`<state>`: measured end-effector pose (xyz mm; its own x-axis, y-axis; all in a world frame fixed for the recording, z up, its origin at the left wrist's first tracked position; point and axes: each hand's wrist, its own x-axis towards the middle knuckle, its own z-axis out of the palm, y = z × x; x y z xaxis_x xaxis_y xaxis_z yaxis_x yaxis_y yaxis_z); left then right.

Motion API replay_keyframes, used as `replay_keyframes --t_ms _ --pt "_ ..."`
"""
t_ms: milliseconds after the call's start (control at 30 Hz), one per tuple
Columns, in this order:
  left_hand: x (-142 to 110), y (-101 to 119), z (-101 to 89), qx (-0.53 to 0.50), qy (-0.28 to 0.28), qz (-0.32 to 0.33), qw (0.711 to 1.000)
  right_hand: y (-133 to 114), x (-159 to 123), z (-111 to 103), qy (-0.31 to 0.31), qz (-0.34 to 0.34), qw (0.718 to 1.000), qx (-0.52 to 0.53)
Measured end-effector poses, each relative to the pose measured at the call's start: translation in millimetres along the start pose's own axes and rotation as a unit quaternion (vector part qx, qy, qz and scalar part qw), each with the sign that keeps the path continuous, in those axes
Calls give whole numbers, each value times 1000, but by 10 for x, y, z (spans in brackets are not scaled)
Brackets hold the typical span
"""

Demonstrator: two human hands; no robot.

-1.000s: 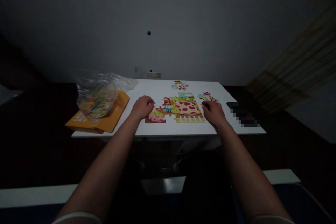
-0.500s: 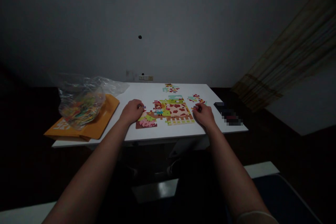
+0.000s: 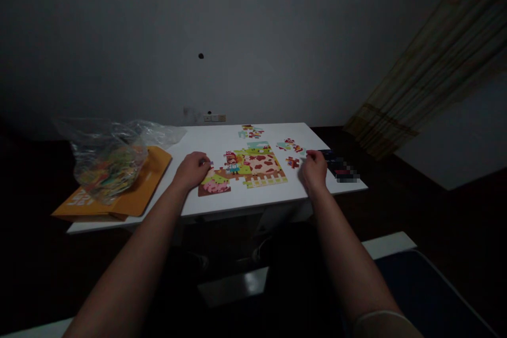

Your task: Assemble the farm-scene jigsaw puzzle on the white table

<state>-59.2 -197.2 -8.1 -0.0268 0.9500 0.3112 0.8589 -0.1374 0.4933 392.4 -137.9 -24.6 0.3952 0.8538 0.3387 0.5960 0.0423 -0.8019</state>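
A partly joined jigsaw puzzle (image 3: 261, 165) with a spotted cow, a farmer figure and a pink pig lies on the white table (image 3: 245, 205). At its left edge my left hand (image 3: 192, 170) rests with fingers curled round a small puzzle piece (image 3: 206, 162), mostly hidden by the fingertips. My right hand (image 3: 316, 169) hovers right of the puzzle, fingers bent and thumb apart, with nothing visible between them. Just left of it lies a loose red-and-orange piece (image 3: 292, 162). Its fingertips are close to several more loose pieces (image 3: 290, 143).
At the left, a clear plastic bag (image 3: 111, 163) of colourful pieces sits on an orange envelope-like package (image 3: 156, 177). More loose pieces (image 3: 251, 131) lie near the far edge. A dark, partly pixelated object (image 3: 336, 163) is at the right edge. Behind stand a wall and a curtain (image 3: 390, 111).
My right hand has let go of the red-and-orange piece, which now lies on the table, and has moved right. The left hand stays by the puzzle. The view has turned slightly.
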Motion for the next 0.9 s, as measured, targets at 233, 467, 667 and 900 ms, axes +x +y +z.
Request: replay_keyframes --t_ms 233,467,667,900 --pt "-6 28 -17 1 0 -6 1000 -270 -123 -36 -122 -9 984 -132" --pt "-26 62 -38 -23 1 -27 999 -295 -136 -68 -130 -27 980 -151" --pt "-27 43 -26 -47 5 -50 998 -274 -129 -59 -129 -30 981 -144" --pt "-13 22 -9 -66 12 -94 993 -193 -99 -23 -129 -34 981 -144"
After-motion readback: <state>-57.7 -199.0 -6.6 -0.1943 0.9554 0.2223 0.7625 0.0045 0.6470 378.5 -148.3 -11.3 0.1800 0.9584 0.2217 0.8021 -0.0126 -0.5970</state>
